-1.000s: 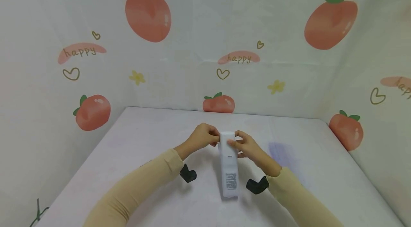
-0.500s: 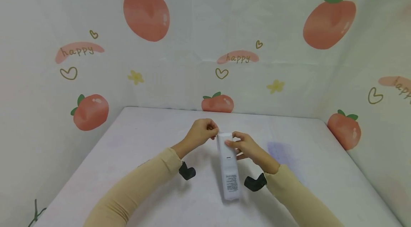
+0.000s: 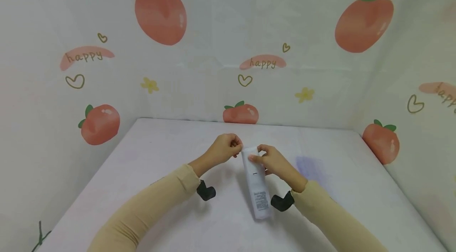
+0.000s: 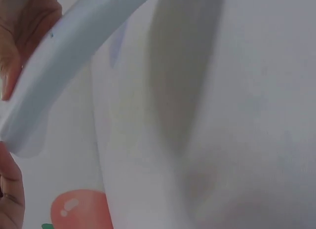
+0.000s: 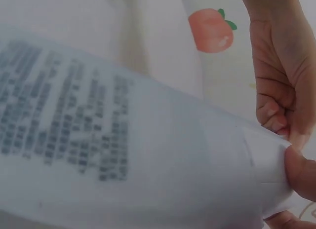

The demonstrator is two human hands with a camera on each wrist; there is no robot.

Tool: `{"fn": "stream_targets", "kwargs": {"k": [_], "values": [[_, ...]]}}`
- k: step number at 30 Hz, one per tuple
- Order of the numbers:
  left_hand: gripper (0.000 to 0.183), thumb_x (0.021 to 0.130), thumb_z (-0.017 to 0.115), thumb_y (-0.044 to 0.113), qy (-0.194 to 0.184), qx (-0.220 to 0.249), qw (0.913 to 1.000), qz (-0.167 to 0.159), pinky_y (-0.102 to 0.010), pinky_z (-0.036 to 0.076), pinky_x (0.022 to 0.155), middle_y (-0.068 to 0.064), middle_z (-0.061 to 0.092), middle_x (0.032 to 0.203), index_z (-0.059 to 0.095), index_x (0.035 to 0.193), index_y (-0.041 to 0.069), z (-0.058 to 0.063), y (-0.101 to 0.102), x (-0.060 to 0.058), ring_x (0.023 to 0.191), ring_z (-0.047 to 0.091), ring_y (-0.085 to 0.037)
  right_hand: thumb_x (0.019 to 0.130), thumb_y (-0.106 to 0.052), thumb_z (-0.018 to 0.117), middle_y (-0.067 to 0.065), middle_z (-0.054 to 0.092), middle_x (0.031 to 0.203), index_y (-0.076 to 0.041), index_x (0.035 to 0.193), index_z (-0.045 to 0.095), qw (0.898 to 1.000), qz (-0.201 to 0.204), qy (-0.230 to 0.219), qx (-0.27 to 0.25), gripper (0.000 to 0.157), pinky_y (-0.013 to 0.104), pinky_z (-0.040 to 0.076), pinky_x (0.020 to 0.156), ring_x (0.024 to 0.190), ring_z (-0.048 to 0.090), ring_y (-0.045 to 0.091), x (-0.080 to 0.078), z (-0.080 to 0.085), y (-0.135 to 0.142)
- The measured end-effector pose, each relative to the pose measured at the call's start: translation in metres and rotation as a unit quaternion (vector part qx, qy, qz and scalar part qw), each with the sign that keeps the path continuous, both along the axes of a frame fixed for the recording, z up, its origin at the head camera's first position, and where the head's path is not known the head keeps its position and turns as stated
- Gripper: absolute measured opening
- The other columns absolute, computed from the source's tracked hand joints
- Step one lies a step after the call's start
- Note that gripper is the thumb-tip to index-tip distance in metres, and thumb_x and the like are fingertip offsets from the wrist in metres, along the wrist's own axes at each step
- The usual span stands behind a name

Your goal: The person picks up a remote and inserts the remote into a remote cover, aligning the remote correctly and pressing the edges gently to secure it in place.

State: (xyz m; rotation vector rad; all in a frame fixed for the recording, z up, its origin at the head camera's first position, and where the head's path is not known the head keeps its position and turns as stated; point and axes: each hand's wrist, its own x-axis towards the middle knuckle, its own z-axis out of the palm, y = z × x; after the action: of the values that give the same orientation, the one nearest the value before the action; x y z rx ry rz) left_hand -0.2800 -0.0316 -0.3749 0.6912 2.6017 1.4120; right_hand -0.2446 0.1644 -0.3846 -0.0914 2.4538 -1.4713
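Observation:
A long, slim white remote control [image 3: 255, 182], back side up with a block of small print, is held over the table in the head view. Translucent plastic film [image 4: 37, 142] shows round its far end in the left wrist view. My right hand [image 3: 276, 163] grips the remote near that end, thumb [image 5: 301, 174] on the back face and fingers behind. At the far left corner, my left hand [image 3: 224, 149] pinches the edge of the film with thumb and fingertips. Exactly how much film lies between those fingertips is too small to see.
A white table [image 3: 160, 141] with a faint purple stain [image 3: 310, 168] lies below the hands. White curtains printed with peaches surround it at the back and sides. Black wrist mounts [image 3: 282, 201] hang under both sleeves.
The near end of the remote has swung to the right, so it now lies aslant. My left hand has shifted slightly up and left, from the remote's side to its far corner.

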Motion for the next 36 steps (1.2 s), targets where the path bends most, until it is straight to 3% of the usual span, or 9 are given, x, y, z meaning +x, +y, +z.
{"fn": "stream_targets", "kwargs": {"k": [7, 10, 15, 18, 22, 27, 31, 36], "values": [[0.010, 0.090, 0.059, 0.008, -0.025, -0.006, 0.9997, 0.003, -0.022, 0.049, 0.055, -0.004, 0.063, 0.070, 0.065, 0.086, 0.002, 0.007, 0.000, 0.000, 0.061, 0.061, -0.012, 0.091, -0.026, 0.067, 0.013, 0.066, 0.085, 0.000, 0.105, 0.055, 0.998, -0.025, 0.040, 0.029, 0.032, 0.033, 0.055, 0.058, 0.072, 0.061, 0.018, 0.001, 0.005, -0.004], [0.010, 0.090, 0.060, 0.006, -0.048, 0.024, 0.9985, 0.012, -0.026, 0.054, 0.060, -0.005, 0.064, 0.071, 0.066, 0.087, 0.000, 0.008, 0.001, -0.001, 0.061, 0.061, -0.011, 0.092, -0.026, 0.066, 0.014, 0.065, 0.085, 0.001, 0.104, 0.053, 0.998, -0.021, 0.056, 0.028, 0.032, 0.032, 0.055, 0.057, 0.071, 0.060, 0.017, 0.002, 0.006, -0.006], [0.013, 0.091, 0.063, 0.006, -0.064, 0.105, 0.9920, 0.028, -0.029, 0.057, 0.066, -0.014, 0.066, 0.079, 0.067, 0.093, -0.006, 0.006, 0.004, 0.000, 0.063, 0.058, -0.010, 0.094, -0.023, 0.064, 0.016, 0.065, 0.086, 0.002, 0.103, 0.051, 0.996, -0.021, 0.084, -0.009, 0.030, 0.035, 0.057, 0.058, 0.072, 0.061, 0.018, 0.004, 0.006, -0.006], [0.016, 0.091, 0.066, 0.011, -0.070, 0.119, 0.9892, 0.049, -0.026, 0.054, 0.065, -0.013, 0.068, 0.084, 0.070, 0.095, -0.004, 0.003, 0.004, 0.000, 0.067, 0.058, -0.011, 0.094, -0.021, 0.063, 0.016, 0.064, 0.088, 0.003, 0.104, 0.051, 0.995, -0.020, 0.086, -0.041, 0.029, 0.037, 0.058, 0.059, 0.074, 0.062, 0.017, 0.004, 0.003, -0.007], [0.020, 0.091, 0.068, 0.016, -0.100, 0.128, 0.9848, 0.063, -0.030, 0.056, 0.078, -0.009, 0.071, 0.096, 0.072, 0.099, -0.002, -0.004, 0.002, 0.000, 0.085, 0.066, -0.021, 0.095, -0.020, 0.062, 0.015, 0.064, 0.091, 0.004, 0.106, 0.050, 0.994, -0.019, 0.076, -0.071, 0.029, 0.038, 0.058, 0.061, 0.077, 0.062, 0.016, 0.005, -0.004, -0.008], [0.024, 0.092, 0.066, 0.012, -0.161, 0.180, 0.9700, 0.027, -0.034, 0.056, 0.088, -0.012, 0.070, 0.102, 0.068, 0.107, -0.006, -0.010, -0.004, -0.005, 0.092, 0.069, -0.021, 0.095, -0.020, 0.063, 0.014, 0.065, 0.093, 0.003, 0.108, 0.051, 0.993, -0.014, 0.073, -0.090, 0.029, 0.040, 0.059, 0.065, 0.079, 0.063, 0.016, 0.005, -0.006, -0.007], [0.030, 0.088, 0.071, 0.009, -0.208, 0.221, 0.9527, 0.020, -0.034, 0.056, 0.087, -0.012, 0.067, 0.107, 0.063, 0.116, -0.001, -0.009, -0.006, -0.007, 0.089, 0.068, -0.016, 0.093, -0.021, 0.065, 0.013, 0.065, 0.094, 0.002, 0.110, 0.052, 0.992, -0.016, 0.075, -0.099, 0.031, 0.038, 0.059, 0.066, 0.080, 0.063, 0.016, 0.001, -0.007, -0.005], [0.040, 0.091, 0.067, 0.012, -0.262, 0.247, 0.9328, 0.002, -0.039, 0.056, 0.088, -0.016, 0.063, 0.119, 0.057, 0.130, 0.004, -0.006, -0.006, -0.006, 0.095, 0.069, -0.025, 0.093, -0.021, 0.065, 0.011, 0.063, 0.094, 0.001, 0.113, 0.052, 0.991, -0.011, 0.076, -0.113, 0.033, 0.037, 0.058, 0.068, 0.080, 0.062, 0.016, -0.001, -0.006, -0.003]]}}
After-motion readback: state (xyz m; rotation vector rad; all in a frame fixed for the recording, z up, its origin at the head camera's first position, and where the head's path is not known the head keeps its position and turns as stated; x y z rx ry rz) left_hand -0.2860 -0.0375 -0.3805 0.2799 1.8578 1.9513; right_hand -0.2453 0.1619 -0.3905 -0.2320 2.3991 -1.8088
